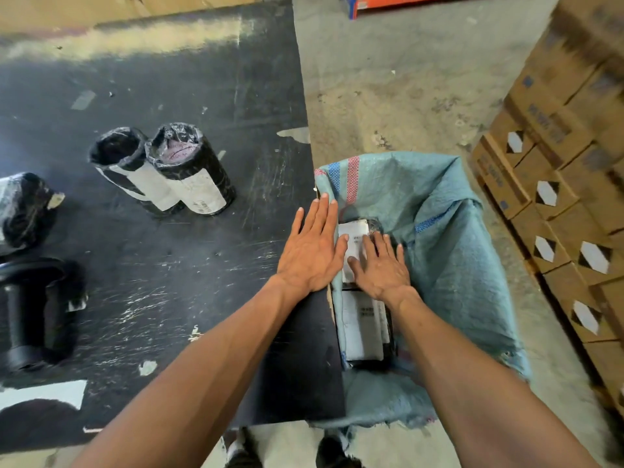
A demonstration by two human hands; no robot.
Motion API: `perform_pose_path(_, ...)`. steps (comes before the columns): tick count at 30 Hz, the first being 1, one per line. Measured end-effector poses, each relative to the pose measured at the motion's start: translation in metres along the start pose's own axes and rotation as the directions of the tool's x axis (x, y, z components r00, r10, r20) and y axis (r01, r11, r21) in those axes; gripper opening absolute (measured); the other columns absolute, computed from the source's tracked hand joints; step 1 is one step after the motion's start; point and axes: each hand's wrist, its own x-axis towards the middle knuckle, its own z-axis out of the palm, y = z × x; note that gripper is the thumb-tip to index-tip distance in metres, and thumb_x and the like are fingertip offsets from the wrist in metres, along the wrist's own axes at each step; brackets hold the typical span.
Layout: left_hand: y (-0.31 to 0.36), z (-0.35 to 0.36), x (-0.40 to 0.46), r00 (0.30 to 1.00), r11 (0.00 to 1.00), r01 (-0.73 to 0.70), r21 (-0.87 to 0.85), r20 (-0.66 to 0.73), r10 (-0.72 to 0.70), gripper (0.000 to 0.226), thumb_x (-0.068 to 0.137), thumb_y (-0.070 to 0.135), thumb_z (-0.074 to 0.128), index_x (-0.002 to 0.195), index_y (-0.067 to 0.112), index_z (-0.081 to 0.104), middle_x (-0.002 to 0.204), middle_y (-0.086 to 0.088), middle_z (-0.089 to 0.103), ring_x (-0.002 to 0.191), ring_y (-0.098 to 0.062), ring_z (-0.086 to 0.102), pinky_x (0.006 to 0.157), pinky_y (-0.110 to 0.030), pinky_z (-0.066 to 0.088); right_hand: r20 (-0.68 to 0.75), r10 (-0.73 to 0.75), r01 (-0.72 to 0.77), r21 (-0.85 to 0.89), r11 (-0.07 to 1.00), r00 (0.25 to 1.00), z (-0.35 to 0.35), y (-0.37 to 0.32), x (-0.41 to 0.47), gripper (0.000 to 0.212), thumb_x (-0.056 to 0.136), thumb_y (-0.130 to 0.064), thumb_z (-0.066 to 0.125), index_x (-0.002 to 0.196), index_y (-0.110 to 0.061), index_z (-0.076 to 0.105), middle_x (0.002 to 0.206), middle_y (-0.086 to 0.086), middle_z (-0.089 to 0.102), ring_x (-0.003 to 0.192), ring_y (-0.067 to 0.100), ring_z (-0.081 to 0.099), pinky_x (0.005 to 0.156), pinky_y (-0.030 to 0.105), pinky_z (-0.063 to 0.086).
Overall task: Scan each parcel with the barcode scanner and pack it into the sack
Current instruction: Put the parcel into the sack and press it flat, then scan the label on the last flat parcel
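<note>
The parcel [353, 244] under your right hand [381, 268] lies inside the sack [449, 238], black-wrapped with a white label facing up. Your right hand is spread flat, fingers straight and slightly apart, resting on top of that parcel without curling round it. A second labelled parcel [363, 327] lies just nearer to you in the sack, touching the first.

Your left hand [312, 246] is also flat and open, fingers straight and close together, palm down at the counter's [189, 96] right edge, its fingertips reaching the rim of the sack. It grips nothing.

The blue-green woven sack stands open beside the counter, on the floor. On the counter, two black cylindrical parcels [162, 167] stand upright, touching each other. Another wrapped parcel [25, 207] lies at the left edge, and just nearer to you a black object [32, 312], blurred, which may be the scanner. Stacked cardboard boxes [557, 170] stand to the right.
</note>
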Motion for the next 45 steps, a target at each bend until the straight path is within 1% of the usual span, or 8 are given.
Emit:
perform_pose_path(6,0.003,-0.02,-0.005,0.999,0.97,0.039,-0.238,0.023,-0.035,0.071,0.106,0.044,0.039,0.161,0.006,0.016,0.169,-0.011,0.011,0.157,-0.023,0.004,0.126,-0.038,-0.005,-0.105,0.026,-0.018,0.072,0.997,0.994,-0.037,-0.006,-0.043,0.069,0.109,-0.055,0.034,0.164,-0.013,0.031,0.17,0.016,0.031,0.159,0.032,0.023,0.13,0.05,0.014)
perform_pose_path(12,-0.02,-0.082,-0.016,0.994,0.931,0.047,-0.362,0.112,-0.007,0.035,0.091,0.039,0.067,0.111,0.011,0.06,0.115,-0.01,0.064,0.114,-0.034,0.059,0.088,-0.037,0.049,-0.19,0.138,-0.123,0.086,0.989,0.972,-0.096,-0.043,-0.078,0.054,0.107,-0.053,0.043,0.134,-0.008,0.061,0.138,0.022,0.061,0.131,0.039,0.057,0.107,0.047,0.046)
perform_pose_path(16,-0.05,-0.141,-0.024,0.985,0.951,0.066,-0.301,0.172,-0.014,0.056,0.084,0.05,0.073,0.118,0.007,0.064,0.118,-0.011,0.068,0.107,-0.029,0.062,0.089,-0.038,0.052,-0.262,0.142,-0.132,0.056,0.99,0.955,-0.133,-0.094,-0.094,0.056,0.105,-0.056,0.045,0.126,-0.01,0.068,0.133,0.017,0.07,0.125,0.037,0.063,0.1,0.045,0.05)
perform_pose_path(20,-0.085,-0.192,-0.037,0.994,0.96,0.027,-0.278,0.111,0.004,0.044,0.081,0.048,0.076,0.096,0.008,0.067,0.108,-0.016,0.073,0.104,-0.033,0.067,0.089,-0.042,0.054,-0.336,0.087,-0.091,0.003,0.996,0.938,-0.165,-0.153,-0.102,0.055,0.104,-0.06,0.046,0.133,-0.017,0.067,0.131,0.01,0.072,0.126,0.032,0.063,0.1,0.042,0.048)
perform_pose_path(26,-0.189,-0.25,-0.081,0.998,0.928,0.046,-0.369,-0.016,-0.056,0.045,0.075,0.044,0.076,0.087,0.001,0.068,0.084,-0.013,0.071,0.077,-0.023,0.062,0.076,-0.041,0.052,-0.46,-0.047,0.023,-0.057,0.998,0.887,-0.186,-0.269,-0.104,0.045,0.098,-0.063,0.052,0.105,-0.023,0.072,0.113,0.008,0.076,0.112,0.034,0.068,0.091,0.043,0.053)
perform_pose_path(34,-0.347,-0.282,-0.144,0.958,0.934,0.224,-0.277,-0.116,-0.264,0.062,0.082,0.048,0.074,0.123,0.004,0.062,0.121,-0.011,0.067,0.112,-0.028,0.061,0.093,-0.035,0.05,-0.43,-0.284,0.24,-0.155,0.958,0.857,-0.161,-0.42,-0.102,0.036,0.098,-0.061,0.052,0.097,-0.029,0.066,0.104,0.0,0.075,0.103,0.03,0.069,0.079,0.037,0.044)
perform_pose_path(37,-0.396,-0.278,-0.174,0.926,0.908,0.325,-0.266,-0.105,-0.362,0.059,0.082,0.047,0.074,0.117,0.002,0.062,0.12,-0.013,0.066,0.113,-0.032,0.061,0.091,-0.036,0.05,-0.365,-0.346,0.311,-0.153,0.938,0.864,-0.138,-0.462,-0.098,0.039,0.096,-0.066,0.05,0.095,-0.03,0.065,0.1,-0.002,0.074,0.1,0.028,0.07,0.081,0.038,0.049)
perform_pose_path(45,-0.488,-0.234,-0.232,0.827,0.824,0.513,-0.243,-0.12,-0.55,0.071,0.087,0.051,0.066,0.133,-0.002,0.055,0.135,-0.022,0.057,0.124,-0.037,0.051,0.104,-0.041,0.042,-0.116,-0.361,0.343,-0.149,0.928,0.925,-0.068,-0.526,-0.094,0.058,0.092,-0.078,0.046,0.121,-0.031,0.065,0.121,-0.003,0.072,0.118,0.03,0.066,0.096,0.044,0.048)
